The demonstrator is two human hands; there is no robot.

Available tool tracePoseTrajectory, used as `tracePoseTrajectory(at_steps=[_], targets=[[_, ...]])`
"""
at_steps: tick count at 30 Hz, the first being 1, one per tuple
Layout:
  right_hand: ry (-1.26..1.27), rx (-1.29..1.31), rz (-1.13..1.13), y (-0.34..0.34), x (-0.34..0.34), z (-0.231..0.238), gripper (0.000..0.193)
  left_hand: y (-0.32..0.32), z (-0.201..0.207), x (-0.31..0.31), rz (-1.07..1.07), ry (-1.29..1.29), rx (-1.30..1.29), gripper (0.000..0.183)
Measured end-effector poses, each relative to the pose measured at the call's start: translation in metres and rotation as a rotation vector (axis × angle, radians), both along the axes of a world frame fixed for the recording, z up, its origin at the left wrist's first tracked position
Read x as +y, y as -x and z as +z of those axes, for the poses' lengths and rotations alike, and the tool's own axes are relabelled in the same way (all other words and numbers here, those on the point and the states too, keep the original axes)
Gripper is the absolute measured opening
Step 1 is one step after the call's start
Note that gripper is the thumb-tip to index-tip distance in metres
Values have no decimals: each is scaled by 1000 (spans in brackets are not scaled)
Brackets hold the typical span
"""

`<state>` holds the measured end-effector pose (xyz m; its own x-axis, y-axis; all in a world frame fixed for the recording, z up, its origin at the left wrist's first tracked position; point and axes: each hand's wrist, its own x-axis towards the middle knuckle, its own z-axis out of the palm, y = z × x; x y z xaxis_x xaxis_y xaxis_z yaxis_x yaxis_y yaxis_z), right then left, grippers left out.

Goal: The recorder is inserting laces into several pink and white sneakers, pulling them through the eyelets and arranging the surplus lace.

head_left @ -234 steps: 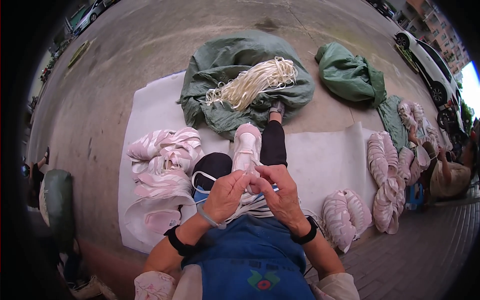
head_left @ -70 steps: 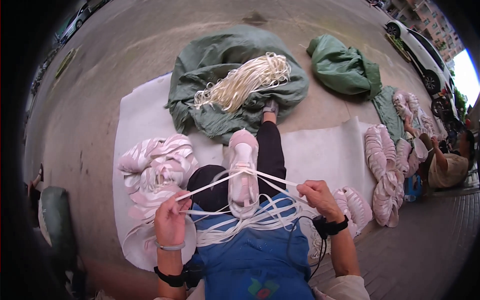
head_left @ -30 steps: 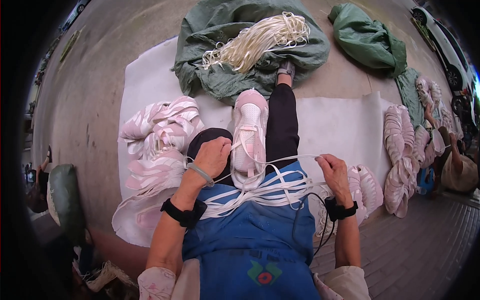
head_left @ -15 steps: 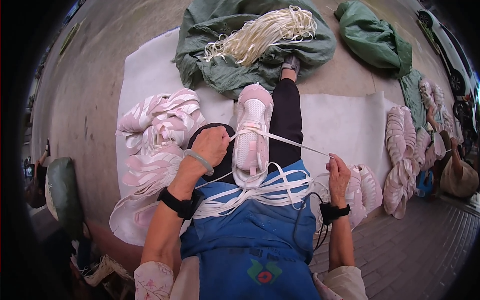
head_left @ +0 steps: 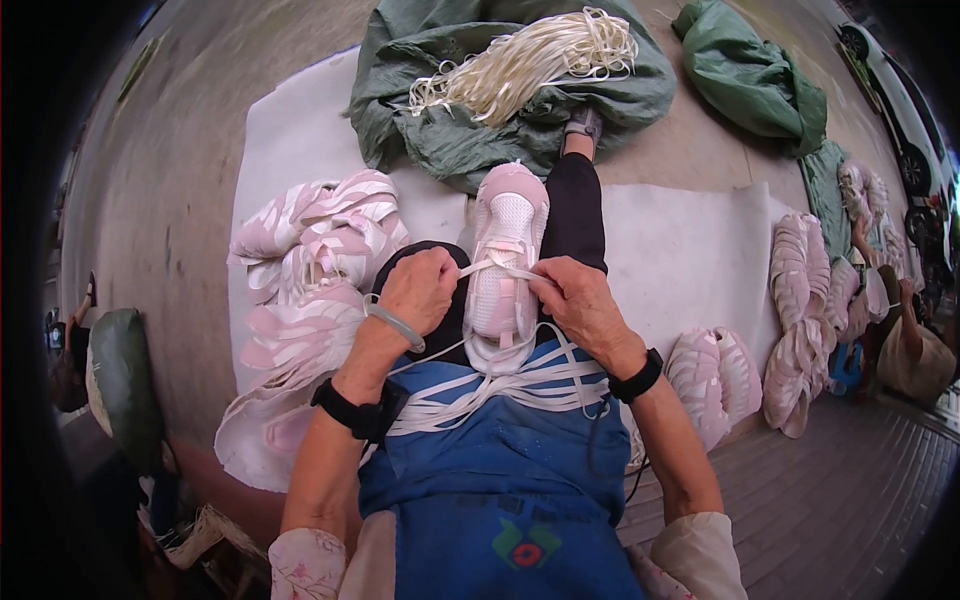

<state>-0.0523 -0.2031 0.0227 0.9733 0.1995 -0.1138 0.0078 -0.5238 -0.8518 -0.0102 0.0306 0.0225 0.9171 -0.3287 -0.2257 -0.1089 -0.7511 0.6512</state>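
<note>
Head view shows our 2 hands meeting over a pink shoe (head_left: 507,262) that lies on our lap, toe pointing away from us. Our left hand (head_left: 420,292) is closed on a white lace (head_left: 497,270) at the shoe's left side; our right hand (head_left: 580,305) pinches the same lace at the shoe's right side, so the lace runs across the top of the shoe between the 2 hands. We wear a black wristband on each wrist and a pale bangle (head_left: 395,323) on the left one.

A heap of loose white laces (head_left: 500,395) lies on our blue apron (head_left: 500,480) just below the shoe, touching its heel end. Our leg in black (head_left: 575,215) stretches out beside the shoe, on its right.

We sit on a white sheet (head_left: 690,260) spread on the ground. On it, to our left, a pile of pink shoes (head_left: 315,260) lies just beside our left hand. To our right, 1 pair of pink shoes (head_left: 715,380) lies near our right forearm, and a longer row of shoes (head_left: 800,320) lies farther right. Ahead of us a green cloth (head_left: 470,140) carries a bundle of cream laces (head_left: 525,65). A second green cloth (head_left: 755,75) lies well apart to the right. Another person (head_left: 905,350) sits at the right edge.
</note>
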Motion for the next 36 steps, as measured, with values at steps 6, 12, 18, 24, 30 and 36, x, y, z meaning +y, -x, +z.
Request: tracePoseTrajectory(at_steps=[6, 12, 18, 24, 30, 36], targets=[[104, -187, 57, -6, -4, 30, 10, -5, 6, 4, 3, 43, -16, 17], [402, -581, 152, -5, -12, 40, 18, -10, 2, 4, -33, -73, -37, 17], [451, -293, -22, 19, -26, 24, 20, -2, -5, -5, -5, -24, -177, 16], [306, -367, 406, 40, 6, 35, 12, 6, 29, -3, 222, 243, -167, 16], [458, -441, 611, 52, 39, 9, 12, 22, 19, -1, 225, 338, 188, 13], [498, -451, 666, 49, 46, 6, 13, 20, -4, -7, 204, 215, 99, 13]])
